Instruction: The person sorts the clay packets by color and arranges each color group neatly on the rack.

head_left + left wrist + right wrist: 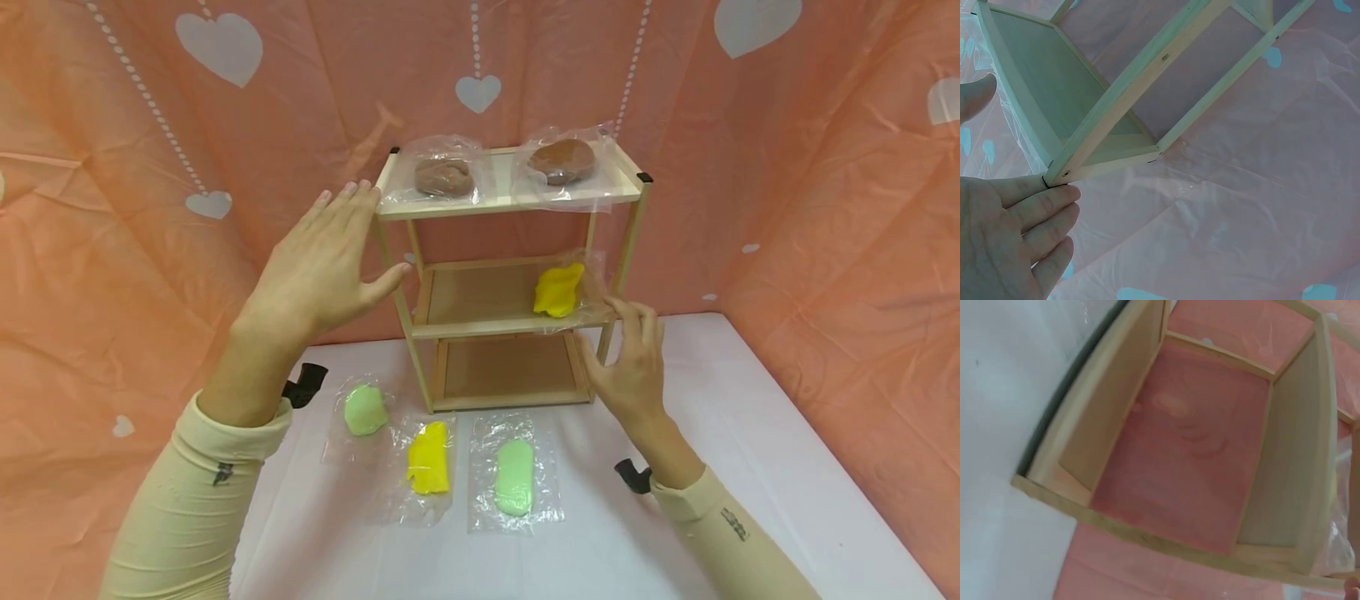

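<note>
A small wooden three-tier shelf point(508, 202) stands on the table. With its fingers straight, my left hand point(315, 271) rests its fingertips at the top left front corner; the left wrist view shows the fingers against the shelf's frame point(1104, 119). On the middle tier lies a clear bag with a yellow clay lump point(558, 290). My right hand point(633, 371) is beside that bag at the tier's right end, thumb and fingers spread apart. Whether its fingertips touch the bag or post is unclear. In the right wrist view only a fingertip point(1352, 590) shows.
On the top tier lie two bagged brown lumps point(444, 177). In front of the shelf, on the white tablecloth point(360, 550), are bagged light green pieces point(514, 477) and a bagged yellow piece point(429, 458). A pink curtain point(300, 108) hangs behind.
</note>
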The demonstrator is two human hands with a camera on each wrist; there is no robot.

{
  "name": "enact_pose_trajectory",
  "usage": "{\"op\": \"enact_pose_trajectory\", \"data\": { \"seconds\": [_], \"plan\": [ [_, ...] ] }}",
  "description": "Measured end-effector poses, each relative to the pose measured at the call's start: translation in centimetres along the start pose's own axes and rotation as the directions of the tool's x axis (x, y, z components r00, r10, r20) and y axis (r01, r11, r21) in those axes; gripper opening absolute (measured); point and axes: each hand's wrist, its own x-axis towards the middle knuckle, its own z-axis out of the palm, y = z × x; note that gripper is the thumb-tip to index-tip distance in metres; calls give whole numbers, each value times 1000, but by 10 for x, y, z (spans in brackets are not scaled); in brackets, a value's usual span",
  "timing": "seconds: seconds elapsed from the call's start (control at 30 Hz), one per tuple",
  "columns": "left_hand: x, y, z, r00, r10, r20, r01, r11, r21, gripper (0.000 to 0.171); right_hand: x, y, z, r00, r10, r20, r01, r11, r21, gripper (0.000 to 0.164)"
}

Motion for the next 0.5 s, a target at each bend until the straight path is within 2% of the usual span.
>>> {"op": "enact_pose_trajectory", "data": {
  "seconds": [0.23, 0.5],
  "plan": [
    [0, -1, 2, 1000, 6, -2, -6, 1000, -24, 96, 18, -5, -19, 996, -75, -48, 75, 997, -4, 58],
    [-4, -7, 13, 999, -18, -40, 12, 989, -146, 94, 40, -15, -45, 991, -127, -47, 126, 992, -27, 60]
  ]
}}
